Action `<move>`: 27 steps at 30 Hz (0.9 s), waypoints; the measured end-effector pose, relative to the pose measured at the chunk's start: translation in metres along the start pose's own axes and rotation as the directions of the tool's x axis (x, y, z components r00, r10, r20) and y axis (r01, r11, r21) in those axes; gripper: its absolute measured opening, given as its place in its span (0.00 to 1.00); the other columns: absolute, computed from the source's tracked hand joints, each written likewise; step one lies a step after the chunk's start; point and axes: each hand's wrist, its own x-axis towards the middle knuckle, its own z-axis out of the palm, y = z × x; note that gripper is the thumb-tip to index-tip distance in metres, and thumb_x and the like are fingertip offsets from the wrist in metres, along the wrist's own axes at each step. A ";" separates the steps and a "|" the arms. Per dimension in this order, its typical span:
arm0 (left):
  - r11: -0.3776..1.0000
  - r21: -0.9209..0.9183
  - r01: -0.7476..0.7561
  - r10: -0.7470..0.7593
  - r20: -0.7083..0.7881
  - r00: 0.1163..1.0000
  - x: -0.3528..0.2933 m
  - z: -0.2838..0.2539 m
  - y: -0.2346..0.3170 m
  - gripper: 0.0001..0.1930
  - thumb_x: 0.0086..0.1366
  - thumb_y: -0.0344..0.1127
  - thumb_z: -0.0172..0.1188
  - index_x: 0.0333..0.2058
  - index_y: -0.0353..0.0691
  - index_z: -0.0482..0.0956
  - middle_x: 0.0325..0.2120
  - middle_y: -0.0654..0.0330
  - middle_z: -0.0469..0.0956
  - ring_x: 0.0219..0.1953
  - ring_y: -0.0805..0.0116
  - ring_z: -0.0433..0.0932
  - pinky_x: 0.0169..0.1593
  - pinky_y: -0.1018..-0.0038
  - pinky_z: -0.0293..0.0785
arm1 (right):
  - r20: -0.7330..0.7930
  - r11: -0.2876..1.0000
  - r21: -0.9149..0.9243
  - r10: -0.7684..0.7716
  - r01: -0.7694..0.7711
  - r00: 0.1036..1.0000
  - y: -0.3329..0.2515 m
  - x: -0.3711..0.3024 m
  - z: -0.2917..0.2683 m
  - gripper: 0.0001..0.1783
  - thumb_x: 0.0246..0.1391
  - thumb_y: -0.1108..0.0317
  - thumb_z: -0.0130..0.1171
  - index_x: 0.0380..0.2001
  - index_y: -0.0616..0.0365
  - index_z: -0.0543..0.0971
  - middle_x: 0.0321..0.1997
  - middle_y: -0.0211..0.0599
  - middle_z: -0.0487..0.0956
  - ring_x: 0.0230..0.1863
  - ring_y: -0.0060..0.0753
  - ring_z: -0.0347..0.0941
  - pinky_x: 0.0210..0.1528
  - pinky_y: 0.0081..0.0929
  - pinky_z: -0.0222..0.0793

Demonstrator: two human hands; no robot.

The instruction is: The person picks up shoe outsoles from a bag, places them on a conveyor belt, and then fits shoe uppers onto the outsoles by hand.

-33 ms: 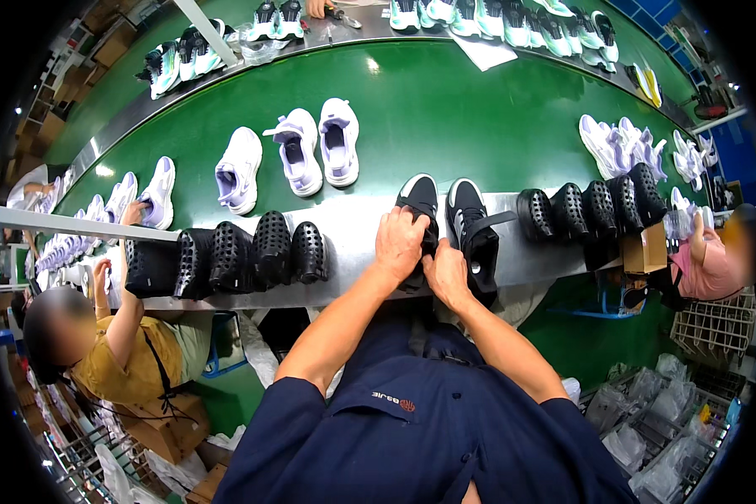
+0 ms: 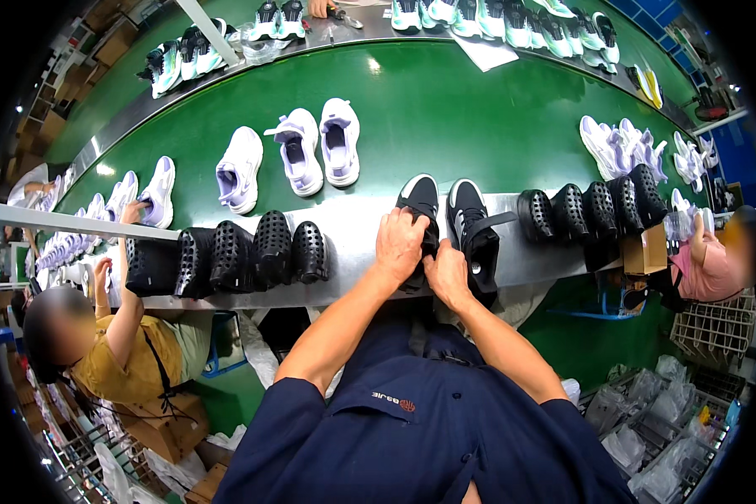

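Observation:
A black sneaker with a pale toe edge [image 2: 420, 193] rests on the metal ledge [image 2: 357, 220] in front of me, toe pointing away. My left hand [image 2: 399, 242] lies over its opening, fingers curled and gripping the upper near the tongue. Low at the shoe's right rear side, my right hand [image 2: 447, 273] is closed on it; the fingertips are partly hidden. Just right of it stands the matching black sneaker [image 2: 468, 203], its strap [image 2: 491, 222] sticking out to the right. Neither hand touches that second shoe.
Black perforated shoe-shaped forms [image 2: 272, 248] line the ledge on the left, with more forms [image 2: 598, 208] on the right. White and lilac sneakers [image 2: 339, 143] sit on the green conveyor [image 2: 454, 118]. One person [image 2: 134, 353] works at left, another [image 2: 710, 260] at right.

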 end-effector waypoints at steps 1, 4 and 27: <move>1.000 -0.026 0.016 -0.016 -0.014 1.000 -0.004 -0.007 0.003 0.15 0.44 0.26 0.65 0.34 0.44 0.76 0.30 0.55 0.70 0.37 0.53 0.70 0.40 0.61 0.66 | 0.005 1.000 0.008 0.015 -0.015 1.000 0.003 0.001 -0.001 0.19 0.52 0.65 0.63 0.38 0.72 0.72 0.33 0.70 0.79 0.40 0.71 0.78 0.45 0.54 0.74; 0.999 0.025 -0.044 0.045 -0.018 0.999 -0.019 -0.018 0.004 0.05 0.53 0.30 0.57 0.31 0.43 0.74 0.27 0.58 0.67 0.34 0.57 0.69 0.39 0.63 0.66 | 0.025 1.000 0.011 0.021 -0.022 0.999 0.006 -0.002 0.000 0.19 0.52 0.65 0.63 0.38 0.72 0.72 0.33 0.69 0.79 0.40 0.70 0.78 0.46 0.53 0.74; 0.554 -0.370 0.746 -0.613 0.425 0.666 -0.054 -0.070 0.000 0.41 0.46 0.30 0.65 0.63 0.43 0.67 0.50 0.45 0.72 0.49 0.51 0.75 0.55 0.64 0.72 | 0.277 0.848 0.530 -0.156 -0.016 0.948 0.002 -0.043 -0.060 0.20 0.52 0.68 0.68 0.45 0.68 0.76 0.29 0.37 0.80 0.29 0.23 0.76 0.30 0.26 0.71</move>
